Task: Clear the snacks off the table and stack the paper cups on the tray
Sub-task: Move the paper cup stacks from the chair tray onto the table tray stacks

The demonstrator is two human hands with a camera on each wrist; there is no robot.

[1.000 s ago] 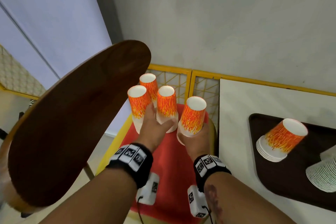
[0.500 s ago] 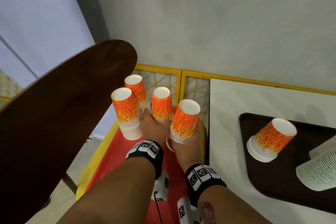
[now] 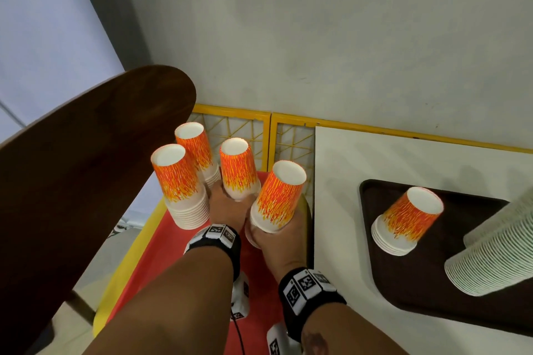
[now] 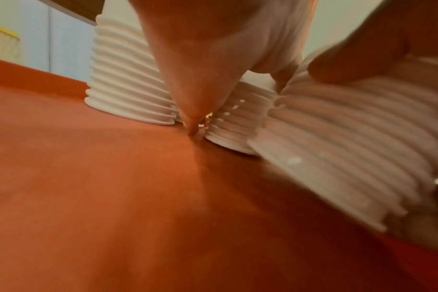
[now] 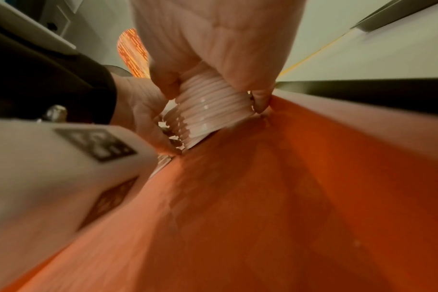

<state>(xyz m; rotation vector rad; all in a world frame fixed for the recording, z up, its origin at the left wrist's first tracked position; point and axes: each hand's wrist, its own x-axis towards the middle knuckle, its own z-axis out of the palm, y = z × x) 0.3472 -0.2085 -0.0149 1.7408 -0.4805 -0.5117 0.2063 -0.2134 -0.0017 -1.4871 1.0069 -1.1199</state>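
Brown table [image 3: 72, 196]: round top, far left, beside the red tray.
White table [image 3: 340, 210]: to my right, carries the dark tray [image 3: 372, 199].
Red tray [image 3: 259, 282]: yellow-rimmed, under both my wrists; all four cup stacks I'm working are over it.
Dark tray stacks: one flame-print stack [image 3: 406, 222] upside down, w/ a white stack [image 3: 490, 253] lying on its side just beside it.
Left stack [image 3: 178, 184]: upside down, standing on red tray, apart from my fingers.
Back stack [image 3: 194, 150]: behind it, also inverted.
Middle stack [image 3: 238, 170]: my left hand [image 3: 227, 207] sits at its base; left wrist view shows a fingertip down on the tray between the rims. Whether fingers curl round it, can't tell.
Right stack [image 3: 278, 199]: tilted, my right hand [image 3: 277, 236] wrapped round its rims, thumb + fingers clamped, lower edge at the tray.
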